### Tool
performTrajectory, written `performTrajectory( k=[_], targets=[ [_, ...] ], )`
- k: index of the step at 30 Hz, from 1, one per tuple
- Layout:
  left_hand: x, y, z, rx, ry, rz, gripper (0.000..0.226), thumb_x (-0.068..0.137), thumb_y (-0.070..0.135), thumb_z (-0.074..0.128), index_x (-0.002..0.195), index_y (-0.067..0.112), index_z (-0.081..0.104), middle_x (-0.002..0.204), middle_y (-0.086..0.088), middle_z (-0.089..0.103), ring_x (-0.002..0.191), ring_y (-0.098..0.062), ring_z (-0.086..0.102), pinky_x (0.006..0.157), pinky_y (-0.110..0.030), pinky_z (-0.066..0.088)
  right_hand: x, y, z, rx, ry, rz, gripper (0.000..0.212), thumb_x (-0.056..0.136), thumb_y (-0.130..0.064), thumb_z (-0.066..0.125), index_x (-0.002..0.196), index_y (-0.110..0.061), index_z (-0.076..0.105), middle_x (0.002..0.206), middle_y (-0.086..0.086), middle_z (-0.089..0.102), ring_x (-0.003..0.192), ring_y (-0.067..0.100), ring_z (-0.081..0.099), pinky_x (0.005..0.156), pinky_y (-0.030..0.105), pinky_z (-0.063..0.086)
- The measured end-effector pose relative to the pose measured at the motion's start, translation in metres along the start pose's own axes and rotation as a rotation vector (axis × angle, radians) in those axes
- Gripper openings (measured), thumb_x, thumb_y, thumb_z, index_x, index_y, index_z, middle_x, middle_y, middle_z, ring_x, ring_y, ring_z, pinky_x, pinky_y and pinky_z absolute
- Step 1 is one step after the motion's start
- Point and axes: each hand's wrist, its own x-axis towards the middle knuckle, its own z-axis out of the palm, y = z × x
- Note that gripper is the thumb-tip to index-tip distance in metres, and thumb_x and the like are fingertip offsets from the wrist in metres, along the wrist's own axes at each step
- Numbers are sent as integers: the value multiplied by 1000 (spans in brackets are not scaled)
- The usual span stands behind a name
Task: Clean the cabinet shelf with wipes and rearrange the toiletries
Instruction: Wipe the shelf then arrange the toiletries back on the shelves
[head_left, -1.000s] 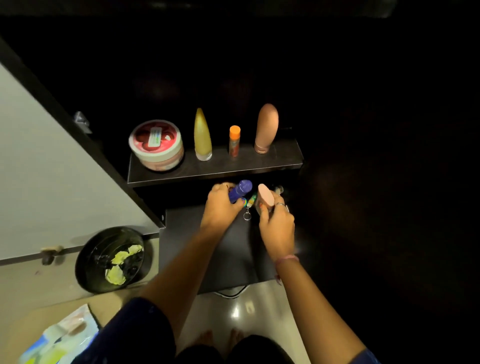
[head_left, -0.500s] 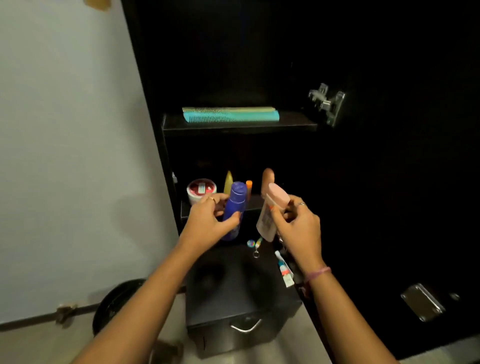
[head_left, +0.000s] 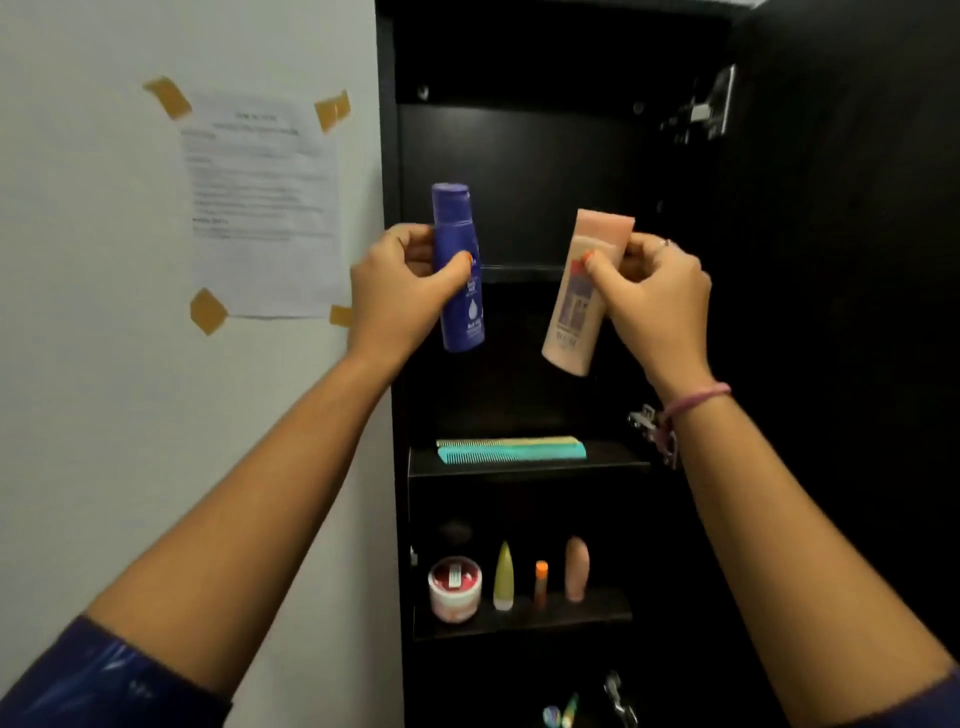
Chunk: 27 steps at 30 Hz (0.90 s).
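sleeves: short dark navy-blue fabric sleeves (head_left: 104, 680) | right wrist: thin pink band bracelet (head_left: 698, 397) | right hand (head_left: 654, 301): ring (small, blurred) | nails: orange polish

The print on the white paper sheet taped to the wall (head_left: 262, 208) is too blurred to read. The label text on the dark blue plastic bottle (head_left: 460, 270) and the pale pink squeeze tube (head_left: 579, 306) is likewise illegible, partly covered by thumbs. At the bottom edge, small colourful items (head_left: 561, 714) are cut off and unidentifiable.
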Motion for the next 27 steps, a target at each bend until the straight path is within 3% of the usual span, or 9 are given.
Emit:
performTrajectory(
  k=[3, 5, 12, 19, 27],
  targets=[
    [46, 15, 0, 4, 41, 35, 40, 82, 29, 69, 115, 10, 57, 110, 0, 65, 93, -7, 60, 82, -19, 51, 50, -21, 13, 20, 44, -60, 21, 84, -30, 65, 98, -15, 69, 85, -7, 67, 78, 3, 65, 69, 17, 56],
    [74, 18, 4, 26, 57, 35, 40, 82, 29, 68, 115, 9, 57, 112, -2, 65, 94, -7, 60, 83, -19, 49, 79, -28, 25, 29, 52, -82, 22, 85, -30, 65, 97, -12, 69, 87, -3, 69, 80, 7, 67, 70, 25, 59],
    [122, -8, 34, 162, 25, -20, 39, 85, 23, 66, 119, 6, 58, 119, -10, 64, 107, -19, 61, 82, -19, 44, 136, -17, 77, -45, -34, -87, 21, 88, -28, 62, 96, -10, 69, 95, 4, 69, 83, 10, 62, 72, 22, 52],
    [148, -27, 54, 320, -37, -58, 42, 90, 22, 59, 127, 3, 50, 127, -16, 57, 114, -27, 56, 88, -27, 44, 160, 6, 113, -69, -164, -12, 25, 90, -25, 62, 105, -5, 67, 102, 8, 68, 90, 15, 62, 73, 21, 47],
    [162, -32, 57, 367, -82, -197, 38, 94, 21, 53, 126, 1, 45, 129, -20, 53, 115, -34, 54, 91, -37, 45, 169, 18, 127, 86, -310, 116, 31, 90, -25, 62, 115, -7, 59, 110, 9, 67, 100, 21, 65, 89, 39, 55]
  ],
)
